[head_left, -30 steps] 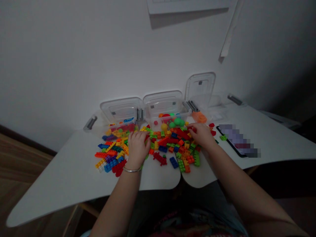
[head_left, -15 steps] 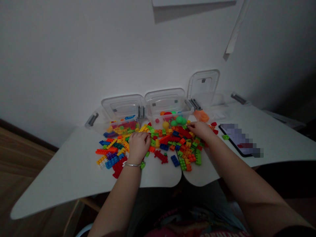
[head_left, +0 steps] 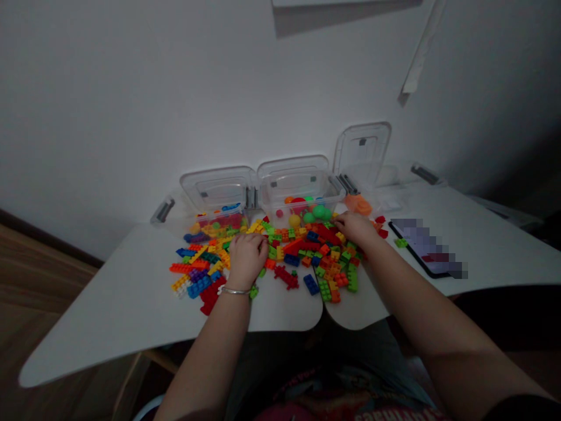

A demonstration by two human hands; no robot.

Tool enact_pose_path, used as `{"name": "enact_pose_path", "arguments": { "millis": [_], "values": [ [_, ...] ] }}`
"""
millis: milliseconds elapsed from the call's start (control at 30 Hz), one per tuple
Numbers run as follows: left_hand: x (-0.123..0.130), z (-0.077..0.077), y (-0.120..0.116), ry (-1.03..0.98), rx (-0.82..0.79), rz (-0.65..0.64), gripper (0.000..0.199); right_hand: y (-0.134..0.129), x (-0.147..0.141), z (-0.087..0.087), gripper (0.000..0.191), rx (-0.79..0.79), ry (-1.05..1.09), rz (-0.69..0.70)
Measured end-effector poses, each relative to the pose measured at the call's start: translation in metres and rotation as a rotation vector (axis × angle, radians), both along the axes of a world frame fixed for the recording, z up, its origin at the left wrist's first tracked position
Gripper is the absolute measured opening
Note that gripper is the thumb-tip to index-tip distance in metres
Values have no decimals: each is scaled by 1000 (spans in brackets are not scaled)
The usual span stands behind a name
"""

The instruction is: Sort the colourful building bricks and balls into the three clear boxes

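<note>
Brick pile (head_left: 302,257): loose plastic toy bricks, mostly red, orange, yellow, green, blue, some purple, spread over the mid front of the white worktop (head_left: 131,298), from just below the tubs nearly to the front edge. Loose red brick assy (head_left: 286,277) and blue brick (head_left: 311,284) sit near the pile's front.

L hand (head_left: 246,260) is palm down on the pile's left part, fingers curled over bricks; can't tell if it's holding any. Bangle (head_left: 234,290) on L wrist. R hand (head_left: 355,229) is palm down at the pile's back right, fingers narrow and pointing toward the ball tub; no brick visible in them, can't tell if gripping.

Back edge: clear brick tub (head_left: 214,221) and clear ball tub (head_left: 298,210), lids hinged up, balls green, red, yellow. Third clear lid (head_left: 362,155) stands further right, orange item (head_left: 358,204) at its foot, shape unclear. Phone (head_left: 427,248) lies near the R edge, screen blurred; green brick (head_left: 400,242) just beside it.

Vs 0.5 s ago: R hand slightly further back toward the tubs, L hand about the same, no visible shift in the pile.
</note>
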State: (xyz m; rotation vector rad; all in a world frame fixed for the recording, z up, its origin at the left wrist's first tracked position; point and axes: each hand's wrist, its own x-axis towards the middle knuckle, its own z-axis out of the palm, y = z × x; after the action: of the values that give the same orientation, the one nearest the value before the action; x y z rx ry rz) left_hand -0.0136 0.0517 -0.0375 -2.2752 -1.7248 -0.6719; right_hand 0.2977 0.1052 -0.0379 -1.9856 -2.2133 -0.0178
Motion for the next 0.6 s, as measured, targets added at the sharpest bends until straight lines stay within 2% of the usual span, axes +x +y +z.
{"name": "enact_pose_path", "arguments": {
  "millis": [267, 600],
  "values": [
    [0, 0, 0, -17, -12, -7, 26, 1, 0, 0, 40, -21, -1, -3],
    [0, 0, 0, -13, -8, -6, 26, 4, 2, -2, 25, -29, 40, 16]
  ]
}}
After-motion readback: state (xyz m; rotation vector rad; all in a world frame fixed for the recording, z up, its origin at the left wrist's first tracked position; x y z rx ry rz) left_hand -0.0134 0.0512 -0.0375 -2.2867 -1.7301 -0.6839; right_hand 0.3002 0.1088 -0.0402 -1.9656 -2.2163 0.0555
